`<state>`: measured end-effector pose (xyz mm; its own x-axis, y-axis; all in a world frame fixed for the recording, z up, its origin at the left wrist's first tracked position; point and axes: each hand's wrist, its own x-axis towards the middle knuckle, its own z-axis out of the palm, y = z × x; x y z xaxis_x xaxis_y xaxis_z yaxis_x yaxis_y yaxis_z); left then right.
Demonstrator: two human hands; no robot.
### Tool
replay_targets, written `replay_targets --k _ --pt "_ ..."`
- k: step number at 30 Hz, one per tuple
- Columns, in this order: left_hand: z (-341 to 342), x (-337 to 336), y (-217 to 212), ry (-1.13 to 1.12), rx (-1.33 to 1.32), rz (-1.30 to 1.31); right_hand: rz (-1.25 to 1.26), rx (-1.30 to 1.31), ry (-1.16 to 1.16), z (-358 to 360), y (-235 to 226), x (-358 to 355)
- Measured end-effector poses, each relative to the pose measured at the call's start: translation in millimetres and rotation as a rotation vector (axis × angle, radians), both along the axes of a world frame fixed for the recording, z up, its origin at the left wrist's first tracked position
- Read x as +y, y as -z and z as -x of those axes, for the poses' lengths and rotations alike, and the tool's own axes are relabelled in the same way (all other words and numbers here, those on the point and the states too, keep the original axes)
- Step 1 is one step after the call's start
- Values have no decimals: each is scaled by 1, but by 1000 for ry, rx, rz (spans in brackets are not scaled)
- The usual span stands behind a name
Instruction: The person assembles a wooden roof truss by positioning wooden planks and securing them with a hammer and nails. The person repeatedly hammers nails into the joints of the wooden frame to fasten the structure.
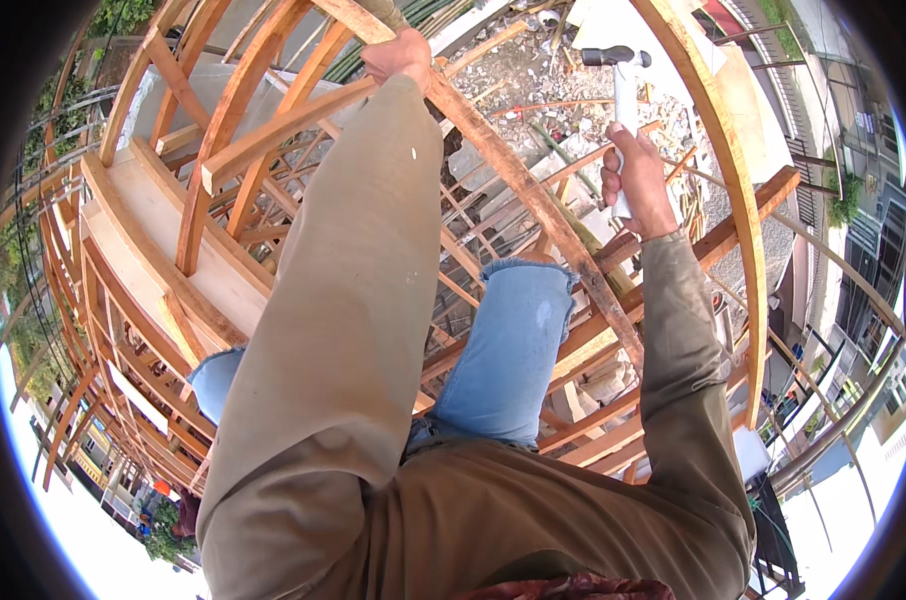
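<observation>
My right hand (637, 178) is shut on the white handle of a hammer (623, 85) with a dark metal head, held upright above the timber frame. My left hand (398, 55) reaches far forward and grips a long diagonal wooden beam (533, 195) near its upper end. A shorter plank (283, 125) runs crosswise just under my left forearm. My khaki sleeves and a knee in torn blue jeans (513, 340) fill the middle of the view.
A wooden scaffold of crossing planks (213, 260) and curved timbers (738, 200) surrounds me, high above ground. Rubble and concrete (533, 80) lie below ahead. Bent steel rebar (43, 200) stands at left. Buildings (863, 290) and a street lie at right.
</observation>
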<state>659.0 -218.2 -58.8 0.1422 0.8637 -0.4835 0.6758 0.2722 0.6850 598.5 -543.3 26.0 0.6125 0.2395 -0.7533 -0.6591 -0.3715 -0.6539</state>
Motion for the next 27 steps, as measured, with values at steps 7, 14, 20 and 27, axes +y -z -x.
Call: replay_targets --k 7,14,20,27 --pt "-3 1 2 17 5 -67 105 -316 6 62 17 0" --pt "0 -2 -14 4 -32 -52 293 -462 96 137 62 6" --pt "8 8 -21 32 -29 12 463 -506 36 140 57 24" --pt "51 22 -46 189 44 50 418 -759 -44 139 83 2"
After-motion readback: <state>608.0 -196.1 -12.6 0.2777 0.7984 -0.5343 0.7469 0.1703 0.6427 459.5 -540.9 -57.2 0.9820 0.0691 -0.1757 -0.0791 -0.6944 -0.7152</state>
